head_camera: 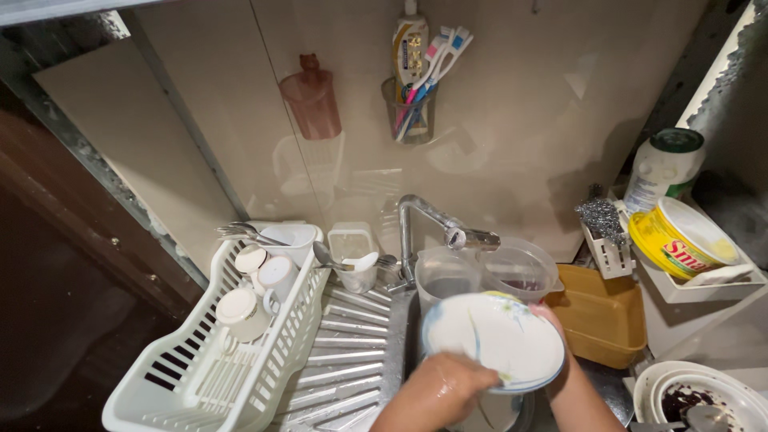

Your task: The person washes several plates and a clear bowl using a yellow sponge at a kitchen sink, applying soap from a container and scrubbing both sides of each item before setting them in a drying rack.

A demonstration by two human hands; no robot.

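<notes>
The left hand [444,388], wet, is pressing its curled fingers against the near face of the plate [500,336], while the right hand [552,320] is gripping the plate's rim at three o'clock, fingers mostly hidden behind it. The plate is tilting above the sink [408,320], with the tap [448,228] at twelve o'clock, the rack [232,352] at nine and the tub [604,316] at three.

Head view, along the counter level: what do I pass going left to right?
Dish rack → cups → draining board → left hand → plate → yellow tub → stacked bowls.
</notes>
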